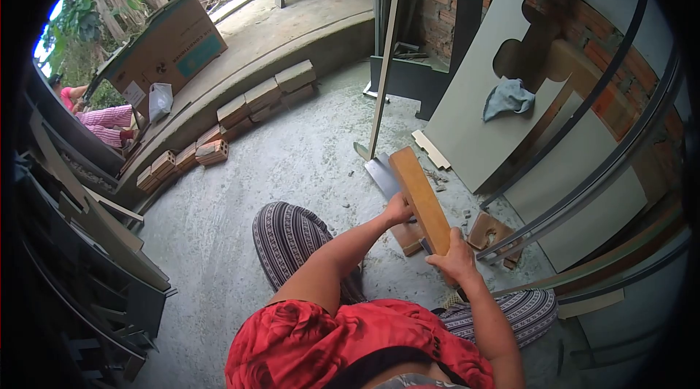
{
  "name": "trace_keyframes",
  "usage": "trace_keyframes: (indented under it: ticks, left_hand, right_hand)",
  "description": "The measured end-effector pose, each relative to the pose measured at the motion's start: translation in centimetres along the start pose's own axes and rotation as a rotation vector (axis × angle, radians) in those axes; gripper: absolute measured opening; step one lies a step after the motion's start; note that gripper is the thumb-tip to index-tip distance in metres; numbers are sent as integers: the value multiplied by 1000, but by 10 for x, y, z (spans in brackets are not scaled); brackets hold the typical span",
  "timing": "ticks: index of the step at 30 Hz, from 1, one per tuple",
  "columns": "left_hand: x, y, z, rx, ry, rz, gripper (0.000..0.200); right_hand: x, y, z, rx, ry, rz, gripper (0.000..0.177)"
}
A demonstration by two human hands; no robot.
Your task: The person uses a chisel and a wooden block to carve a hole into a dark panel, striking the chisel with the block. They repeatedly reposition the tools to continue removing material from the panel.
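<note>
A long brown wooden board point(419, 196) lies tilted in front of me, its far end up near a grey panel offcut point(380, 174). My left hand point(398, 210) grips the board's left edge about midway. My right hand point(456, 258) is closed over the board's near end. Under the board sit smaller brown wood pieces point(408, 237). My knee in striped trousers point(288, 236) is just left of the hands.
Large grey cut-out panels point(481, 119) lean on the brick wall at right, with a blue rag point(508, 97). Bricks point(255, 101) line a concrete kerb. Stacked panels point(87, 243) fill the left. A cardboard box point(171, 46) and a seated person point(102, 123) are far left.
</note>
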State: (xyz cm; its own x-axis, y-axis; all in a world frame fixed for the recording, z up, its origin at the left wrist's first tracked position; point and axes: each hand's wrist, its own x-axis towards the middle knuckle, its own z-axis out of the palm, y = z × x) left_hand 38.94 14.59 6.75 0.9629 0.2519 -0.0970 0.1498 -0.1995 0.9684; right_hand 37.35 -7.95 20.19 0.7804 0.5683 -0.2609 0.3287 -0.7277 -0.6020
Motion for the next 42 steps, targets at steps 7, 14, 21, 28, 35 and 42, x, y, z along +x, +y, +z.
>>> trace_keyframes:
  ticks: [7, 14, 21, 28, 35, 42]
  left_hand:
    - [-2, 19, -1, -264, -107, -23, 29]
    - [11, -8, -3, -80, -80, 14, 29]
    - [8, 5, -7, -60, -48, -40, 29]
    - [5, 14, -14, -196, -45, -120, 25]
    - [8, 11, -26, -246, -46, -132, 16]
    - [13, 6, -41, -312, -98, -222, 21]
  right_hand:
    - [10, 25, 21, 449, 21, -152, 59]
    - [13, 25, 19, 926, 46, 108, 44]
    - [28, 68, 50, 376, 38, 268, 60]
    - [28, 70, 54, -92, -175, 384, 91]
    - [26, 96, 67, -200, -261, 406, 94]
    - [32, 114, 75, -158, -320, 452, 98]
